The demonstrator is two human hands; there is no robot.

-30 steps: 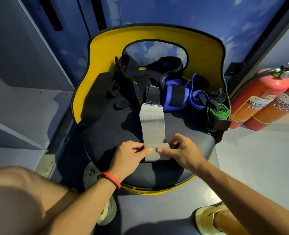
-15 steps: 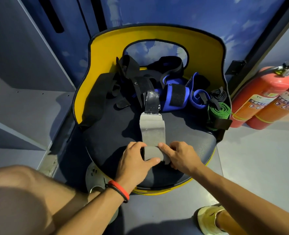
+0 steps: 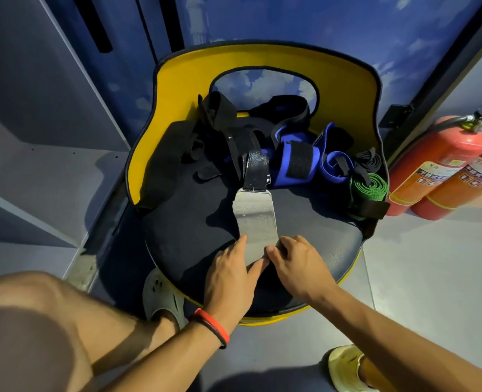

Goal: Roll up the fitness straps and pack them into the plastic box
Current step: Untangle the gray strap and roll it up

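A grey strap (image 3: 255, 222) with a black hook-and-loop tail lies flat on the dark seat of a yellow-backed chair (image 3: 347, 89). Its near end is curled into a small roll. My left hand (image 3: 231, 274) grips that roll from the left, thumb under it. On the roll's right side, my right hand (image 3: 297, 261) pinches it with its fingertips. A pile of black and blue straps (image 3: 290, 162) sits at the back of the seat. A rolled green strap (image 3: 368, 189) lies at the seat's right edge. No plastic box is in view.
Two red fire extinguishers (image 3: 443, 168) stand on the floor to the right of the chair. Grey shelving (image 3: 36, 176) runs along the left. My knee fills the lower left, and my feet in pale shoes (image 3: 163, 295) rest by the chair base.
Both hands have moved forward along the grey strap, rolling its near end up. The flat grey part has grown shorter.
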